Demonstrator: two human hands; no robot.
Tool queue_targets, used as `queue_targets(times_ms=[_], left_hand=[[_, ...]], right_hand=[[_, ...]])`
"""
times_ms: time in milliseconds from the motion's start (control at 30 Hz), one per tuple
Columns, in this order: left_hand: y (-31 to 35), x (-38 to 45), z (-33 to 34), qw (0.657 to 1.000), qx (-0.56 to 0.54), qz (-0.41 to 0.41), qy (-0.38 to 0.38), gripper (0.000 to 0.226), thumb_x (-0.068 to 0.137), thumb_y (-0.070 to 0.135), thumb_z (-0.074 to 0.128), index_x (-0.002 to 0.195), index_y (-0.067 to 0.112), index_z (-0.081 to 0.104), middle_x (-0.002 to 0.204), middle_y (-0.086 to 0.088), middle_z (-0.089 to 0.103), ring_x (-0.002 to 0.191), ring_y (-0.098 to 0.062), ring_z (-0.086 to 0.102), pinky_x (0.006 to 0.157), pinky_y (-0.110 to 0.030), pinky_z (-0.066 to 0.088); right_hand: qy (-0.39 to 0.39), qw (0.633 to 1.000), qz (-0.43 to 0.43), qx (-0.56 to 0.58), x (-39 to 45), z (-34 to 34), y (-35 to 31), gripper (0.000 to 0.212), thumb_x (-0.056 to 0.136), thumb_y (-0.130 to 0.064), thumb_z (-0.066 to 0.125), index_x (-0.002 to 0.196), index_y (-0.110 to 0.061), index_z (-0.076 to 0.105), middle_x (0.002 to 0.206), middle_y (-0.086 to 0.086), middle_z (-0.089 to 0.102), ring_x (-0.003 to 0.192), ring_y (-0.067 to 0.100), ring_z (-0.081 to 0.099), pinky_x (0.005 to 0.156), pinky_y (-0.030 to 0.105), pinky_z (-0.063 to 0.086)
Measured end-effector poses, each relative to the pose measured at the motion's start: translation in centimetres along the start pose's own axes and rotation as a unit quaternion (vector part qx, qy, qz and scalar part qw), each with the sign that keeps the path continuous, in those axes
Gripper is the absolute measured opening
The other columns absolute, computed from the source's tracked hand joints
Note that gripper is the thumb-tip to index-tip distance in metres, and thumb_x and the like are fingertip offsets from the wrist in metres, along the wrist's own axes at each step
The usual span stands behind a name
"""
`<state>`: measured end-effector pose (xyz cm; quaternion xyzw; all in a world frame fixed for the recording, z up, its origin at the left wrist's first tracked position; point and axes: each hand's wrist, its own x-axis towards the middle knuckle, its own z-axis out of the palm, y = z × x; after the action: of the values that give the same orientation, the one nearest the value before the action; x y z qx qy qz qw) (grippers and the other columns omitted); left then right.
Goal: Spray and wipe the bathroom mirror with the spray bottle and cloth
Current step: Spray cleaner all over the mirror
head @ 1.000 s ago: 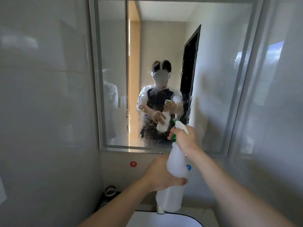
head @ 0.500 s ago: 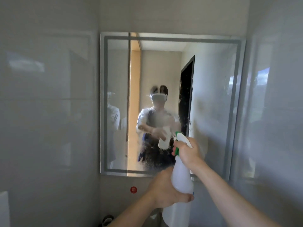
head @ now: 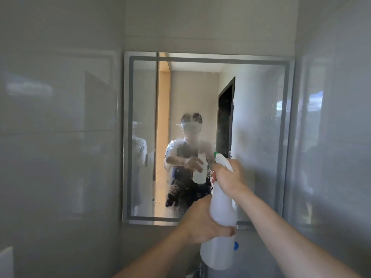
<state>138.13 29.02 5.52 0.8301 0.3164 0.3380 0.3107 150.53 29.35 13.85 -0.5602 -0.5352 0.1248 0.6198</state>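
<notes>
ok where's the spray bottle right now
In the head view, the spray bottle is lower centre-right, before the mirror, right hand on its trigger, left hand gripping its body.

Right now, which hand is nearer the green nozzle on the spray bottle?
Right. The right hand grips the trigger head just behind the green nozzle; the left hand holds the spray bottle lower down.

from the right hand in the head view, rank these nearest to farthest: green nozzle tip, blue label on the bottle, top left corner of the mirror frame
1. Green nozzle tip, just up-left of the right hand gripping the spray head.
2. Blue label, low on the spray bottle, below the left hand.
3. Top left corner of the mirror frame, far up-left.
</notes>
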Motion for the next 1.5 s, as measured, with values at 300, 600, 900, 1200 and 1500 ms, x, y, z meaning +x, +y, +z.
queue_targets(times_ms=[300, 600, 900, 1200, 1500], left_hand=[[1.4, 1.8, -2.0, 1.0, 0.001, 0.02, 0.016, 0.062, 0.055, 0.053, 0.089, 0.108, 0.037, 0.061, 0.105, 0.015, 0.072, 0.098, -0.007, 0.07, 0.089, -0.041, 0.06], [1.7, 2.3, -3.3, 0.999, -0.017, 0.015, 0.038, 0.058, 0.055, 0.047, 0.091, 0.104, 0.032, 0.063, 0.1, 0.012, 0.073, 0.093, -0.008, 0.071, 0.088, -0.043, 0.061], [3.4, 2.6, -4.5, 0.998, 0.027, 0.033, 0.047, 0.051, 0.064, 0.046, 0.088, 0.105, 0.038, 0.059, 0.102, 0.015, 0.07, 0.096, -0.006, 0.068, 0.088, -0.037, 0.059], [5.6, 4.0, -6.2, 0.996, 0.048, 0.057, 0.049, 0.056, 0.062, 0.052, 0.085, 0.109, 0.045, 0.055, 0.103, 0.02, 0.07, 0.096, -0.003, 0.068, 0.088, -0.038, 0.059], [6.6, 4.6, -6.6, 0.994, 0.053, 0.084, 0.04, 0.058, 0.062, 0.052, 0.084, 0.114, 0.044, 0.059, 0.105, 0.019, 0.071, 0.098, -0.005, 0.069, 0.09, -0.041, 0.059]], right_hand=[[0.01, 1.0, -0.022, -0.016, 1.6, -0.4, -3.0, 0.022, 0.076, -0.012, 0.051, 0.064, 0.005, 0.059, 0.072, 0.025, 0.067, 0.059, 0.021, 0.056, 0.062, 0.03, 0.043], [0.024, 0.999, -0.027, -0.004, 2.1, -0.3, -4.7, 0.029, 0.072, -0.028, 0.055, 0.07, -0.003, 0.069, 0.081, 0.02, 0.072, 0.063, 0.022, 0.06, 0.06, 0.032, 0.046], [0.013, 0.999, -0.016, 0.026, 2.3, -1.0, -6.7, 0.023, 0.071, -0.013, 0.054, 0.067, 0.009, 0.056, 0.06, 0.014, 0.059, 0.055, 0.025, 0.056, 0.06, 0.032, 0.046], [0.029, 0.997, -0.052, 0.052, 3.5, -2.0, -9.7, 0.043, 0.094, -0.017, 0.049, 0.052, -0.009, 0.059, 0.053, 0.006, 0.066, 0.05, 0.017, 0.06, 0.056, 0.027, 0.049], [0.03, 0.996, -0.064, 0.046, 4.2, -2.7, -10.4, 0.035, 0.087, -0.02, 0.055, 0.056, -0.016, 0.071, 0.07, 0.01, 0.075, 0.059, 0.015, 0.065, 0.064, 0.027, 0.052]])
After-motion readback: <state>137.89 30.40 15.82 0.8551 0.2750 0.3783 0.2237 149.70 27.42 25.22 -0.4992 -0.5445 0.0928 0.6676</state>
